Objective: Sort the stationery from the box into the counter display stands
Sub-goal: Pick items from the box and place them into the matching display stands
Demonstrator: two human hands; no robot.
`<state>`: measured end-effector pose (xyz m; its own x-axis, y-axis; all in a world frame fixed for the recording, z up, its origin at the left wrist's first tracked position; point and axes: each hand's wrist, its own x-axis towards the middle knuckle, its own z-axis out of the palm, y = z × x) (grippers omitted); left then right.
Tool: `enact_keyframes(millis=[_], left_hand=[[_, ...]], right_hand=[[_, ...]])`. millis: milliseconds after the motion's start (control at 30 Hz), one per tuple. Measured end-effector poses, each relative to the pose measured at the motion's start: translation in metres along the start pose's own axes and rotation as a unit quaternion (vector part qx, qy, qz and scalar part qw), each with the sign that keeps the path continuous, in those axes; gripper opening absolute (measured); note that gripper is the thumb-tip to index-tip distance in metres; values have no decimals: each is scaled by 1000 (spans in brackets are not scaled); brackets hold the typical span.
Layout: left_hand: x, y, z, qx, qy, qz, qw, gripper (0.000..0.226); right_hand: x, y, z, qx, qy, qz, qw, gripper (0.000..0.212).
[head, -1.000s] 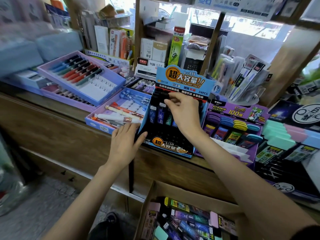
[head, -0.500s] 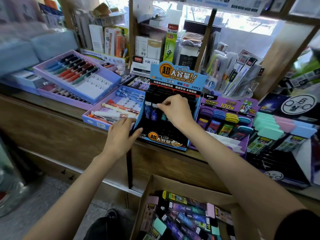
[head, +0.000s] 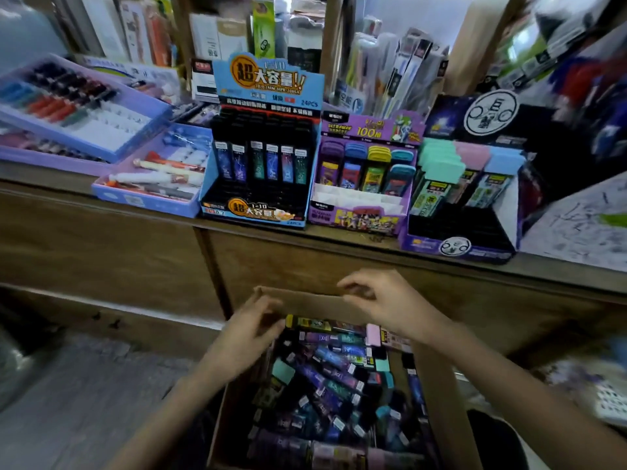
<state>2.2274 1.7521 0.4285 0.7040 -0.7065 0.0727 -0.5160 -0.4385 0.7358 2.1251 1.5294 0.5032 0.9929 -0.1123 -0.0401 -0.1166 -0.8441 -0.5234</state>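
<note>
Over the stationery box [head: 305,303], left hand [head: 249,335] and right hand [head: 385,301] hover loosely curled, empty.

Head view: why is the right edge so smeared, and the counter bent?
Head view: likely motion blur smears the right side, the left hand and the right hand; the blue display stand is sharper; the wide-angle lens bows the counter.

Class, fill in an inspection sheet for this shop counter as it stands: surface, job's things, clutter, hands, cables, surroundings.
Surface: wooden counter, crowded with displays.
Job's things: cardboard box full of mixed cases; blue display stand holds one row of six.
Clutter: pen trays at left.
Hands: left hand and right hand over the box's far rim, nothing visibly held.
Cables: nothing seen.
Surroundings: stocked shelves behind, blurred.
</note>
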Motion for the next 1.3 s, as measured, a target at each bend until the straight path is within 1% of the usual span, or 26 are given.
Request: enact_keyframes(millis=[67,167,233,300,367,433,533,600,667,767,900,967,1000,1067,1133,1167,1200,1233,1300], left_hand=[[-6,-10,32,-6,-26,-41,999,27],[-9,-28,76,17,-38,-75,996,35],[-8,-39,99,20,-24,-119,992,43],[-7,-46,117,20,8,-183,983,54],[-5,-52,130,13,36,-221,974,65],[-4,-57,141,7,39,-250,967,74],[-5,-66,154,34,15,-270,962,84],[-3,-69,157,56,2,-255,965,85],[-2,-71,158,65,-17,-240,968,83],[-9,-71,163,109,-66,-231,964,81],[-20,-64,175,160,-117,-173,965,79],[-25,-57,179,187,-131,-135,964,75],[-28,-53,180,196,-135,-116,964,72],[-31,-46,177,196,-130,-76,969,62],[-31,-42,169,145,-96,-46,984,45],[-29,-41,164,123,-72,-44,989,36],[-27,-42,159,116,-47,-59,990,30],[-26,-44,155,113,-25,-92,989,29],[-24,-47,148,91,-4,-183,979,39]], right_hand=[[-19,31,23,4,-29,50,998,28],[-40,75,61,-10,-50,111,993,26],[-47,101,83,-8,-43,145,988,27],[-52,122,100,3,-25,189,982,34],[-54,139,114,19,-3,222,975,43],[-52,154,126,32,10,246,969,50],[-45,171,141,63,20,292,954,60],[-41,179,150,78,26,322,943,66],[-39,181,159,70,18,338,938,70],[-42,174,172,34,6,324,945,70],[-55,158,184,-2,-1,237,972,60],[-64,149,190,-60,-17,194,979,56],[-68,144,192,-86,-23,176,980,55],[-74,136,194,-104,-29,153,982,51],[-77,132,192,-94,-19,140,986,44],[-78,132,189,-83,-14,139,987,41],[-79,132,187,-63,-12,146,987,39],[-80,132,184,-34,-11,164,986,39],[-84,133,181,26,12,222,975,41]])
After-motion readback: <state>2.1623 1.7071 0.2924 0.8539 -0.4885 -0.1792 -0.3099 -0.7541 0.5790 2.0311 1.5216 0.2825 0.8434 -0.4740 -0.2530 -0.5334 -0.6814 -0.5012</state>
